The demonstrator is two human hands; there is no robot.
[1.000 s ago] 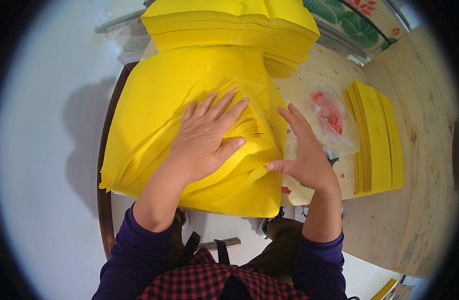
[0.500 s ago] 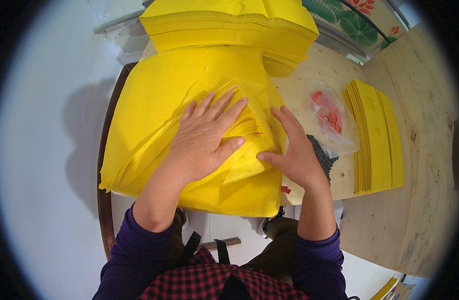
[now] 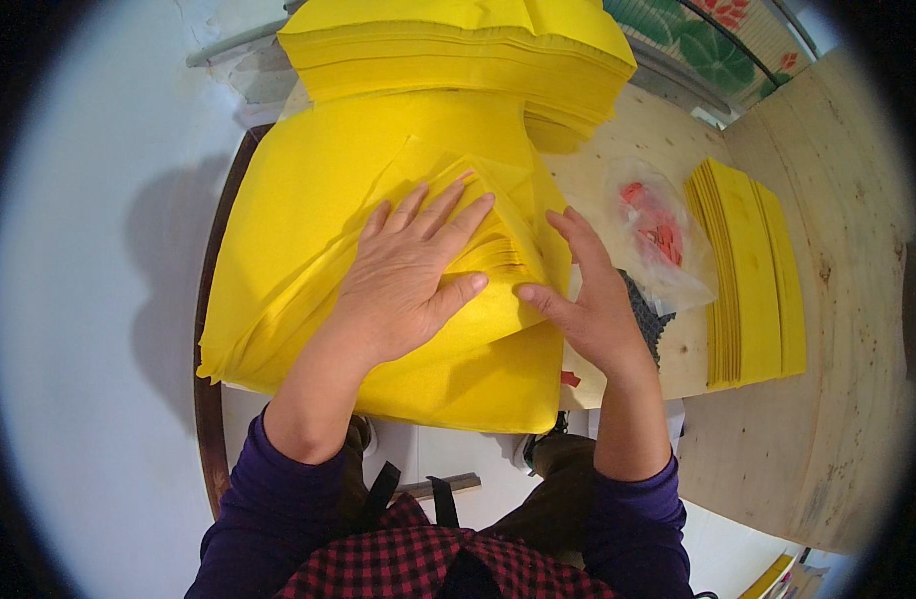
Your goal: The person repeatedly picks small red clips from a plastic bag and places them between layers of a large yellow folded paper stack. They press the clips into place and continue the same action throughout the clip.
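Left hand (image 3: 408, 280): flat, fingers spread, pressing the fanned yellow paper stack (image 3: 308, 210), gripping nothing
Right hand (image 3: 588, 299): open, thumb at the stack's fanned edge, holding nothing

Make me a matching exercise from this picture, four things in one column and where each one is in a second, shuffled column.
Things:
1. left hand
2. right hand
3. clear bag of red bits
4. narrow stack of yellow sheets

Places:
A. on the wooden board, far right
B. flat on top of the fanned yellow paper pile
C. at the right edge of the pile, thumb at the sheet edges
D. between the pile and the narrow stack

Pairs: 1-B, 2-C, 3-D, 4-A
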